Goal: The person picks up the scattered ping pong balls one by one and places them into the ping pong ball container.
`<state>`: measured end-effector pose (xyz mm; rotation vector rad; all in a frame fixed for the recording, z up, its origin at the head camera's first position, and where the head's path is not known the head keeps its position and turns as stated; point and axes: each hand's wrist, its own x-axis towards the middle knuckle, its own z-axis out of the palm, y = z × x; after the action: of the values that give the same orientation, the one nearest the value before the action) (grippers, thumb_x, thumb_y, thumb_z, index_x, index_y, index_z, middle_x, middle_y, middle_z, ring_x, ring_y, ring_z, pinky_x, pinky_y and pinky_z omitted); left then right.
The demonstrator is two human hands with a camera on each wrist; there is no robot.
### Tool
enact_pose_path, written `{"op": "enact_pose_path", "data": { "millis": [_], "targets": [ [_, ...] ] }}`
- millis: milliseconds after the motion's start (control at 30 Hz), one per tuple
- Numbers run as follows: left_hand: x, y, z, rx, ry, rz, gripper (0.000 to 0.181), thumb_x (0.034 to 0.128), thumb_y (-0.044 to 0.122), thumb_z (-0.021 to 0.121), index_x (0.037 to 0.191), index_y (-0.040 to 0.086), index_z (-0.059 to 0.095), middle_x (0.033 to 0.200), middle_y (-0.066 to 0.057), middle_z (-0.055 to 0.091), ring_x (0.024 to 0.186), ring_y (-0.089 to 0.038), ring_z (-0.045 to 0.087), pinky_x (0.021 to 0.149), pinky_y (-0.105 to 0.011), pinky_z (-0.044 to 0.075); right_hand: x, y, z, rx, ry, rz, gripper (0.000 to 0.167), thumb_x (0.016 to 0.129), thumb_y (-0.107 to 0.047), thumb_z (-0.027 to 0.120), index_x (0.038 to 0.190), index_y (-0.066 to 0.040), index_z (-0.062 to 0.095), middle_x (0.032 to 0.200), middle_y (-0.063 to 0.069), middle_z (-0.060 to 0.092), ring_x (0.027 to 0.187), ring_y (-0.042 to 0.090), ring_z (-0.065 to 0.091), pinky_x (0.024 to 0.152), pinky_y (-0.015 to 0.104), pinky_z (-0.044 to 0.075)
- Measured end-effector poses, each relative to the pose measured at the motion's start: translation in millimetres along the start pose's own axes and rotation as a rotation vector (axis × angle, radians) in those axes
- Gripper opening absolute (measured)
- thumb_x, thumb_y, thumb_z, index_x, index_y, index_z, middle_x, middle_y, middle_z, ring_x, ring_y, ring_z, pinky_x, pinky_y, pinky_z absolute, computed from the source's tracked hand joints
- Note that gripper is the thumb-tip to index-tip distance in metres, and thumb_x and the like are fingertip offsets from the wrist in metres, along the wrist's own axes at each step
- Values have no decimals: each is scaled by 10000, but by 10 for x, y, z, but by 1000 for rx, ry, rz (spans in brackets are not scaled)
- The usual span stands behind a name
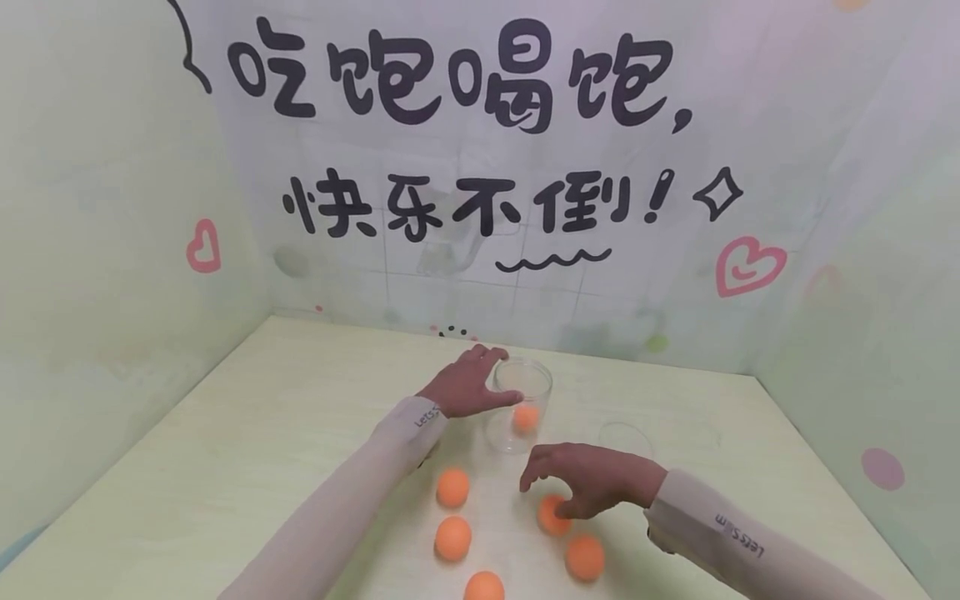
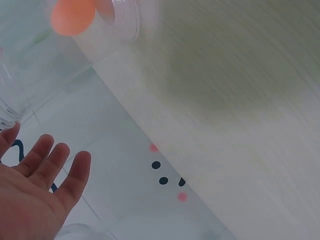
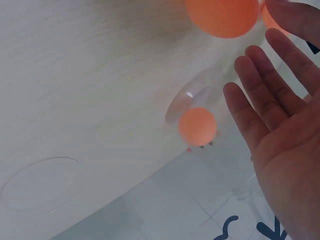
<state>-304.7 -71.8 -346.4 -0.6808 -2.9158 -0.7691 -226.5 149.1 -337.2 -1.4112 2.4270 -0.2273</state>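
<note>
At the rim of the clear cup [image 1: 542, 402], I had the left hand [image 1: 467, 387] grasping with thumb and fingers; an orange ball [image 1: 526, 419] was inside. Nearer than the cup, slightly right, my right hand [image 1: 592, 477] hung unclenched over a second ball [image 1: 549, 520], contact unclear. Four loose balls [image 1: 453, 538] lay nearer than the cup too.

The back wall [image 1: 480, 154] is showing "吃饱喝饱,快乐不倒!"; the right sleeve [image 1: 738, 542] is bearing "Let'sSlim", the left sleeve [image 1: 337, 504] "Let's", then cut off.
</note>
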Motion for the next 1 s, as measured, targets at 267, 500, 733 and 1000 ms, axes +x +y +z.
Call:
{"op": "enact_pose_path", "data": {
  "millis": [267, 500, 733, 1000],
  "targets": [
    [7, 5, -14, 11, -4, -15, 727, 815, 576, 632, 1377, 153, 446, 1332, -110, 486, 1133, -263, 533, 912, -464, 476, 22, 11, 90, 0, -9, -24, 393, 748, -6, 693, 1116, -133, 640, 1081, -61, 598, 1018, 60, 583, 912, 239, 468],
    [-6, 36, -28, 22, -16, -36, 739, 811, 591, 625, 1387, 168, 438, 1346, -103, 480, 1148, -263, 527, 931, -461, 471, 32, 43, 150, -10, -24, -28, 377, 750, -32, 708, 1100, -157, 645, 1081, -88, 591, 1003, 51, 583, 912, 231, 468],
    [-32, 64, -47, 22, -19, -36, 715, 821, 579, 619, 1385, 176, 442, 1339, -98, 488, 1158, -267, 520, 924, -459, 472, 24, 50, 167, 21, -45, 7, 375, 749, -40, 721, 1097, -159, 654, 1073, -103, 588, 972, 14, 562, 891, 220, 471],
    [-44, 66, -55, 20, -18, -39, 710, 825, 574, 621, 1383, 174, 444, 1334, -103, 491, 1147, -268, 525, 922, -458, 473, 19, 49, 185, 21, -65, 38, 363, 749, -27, 711, 1085, -155, 661, 1043, -103, 589, 921, -10, 534, 878, 202, 460]
  ]
}}
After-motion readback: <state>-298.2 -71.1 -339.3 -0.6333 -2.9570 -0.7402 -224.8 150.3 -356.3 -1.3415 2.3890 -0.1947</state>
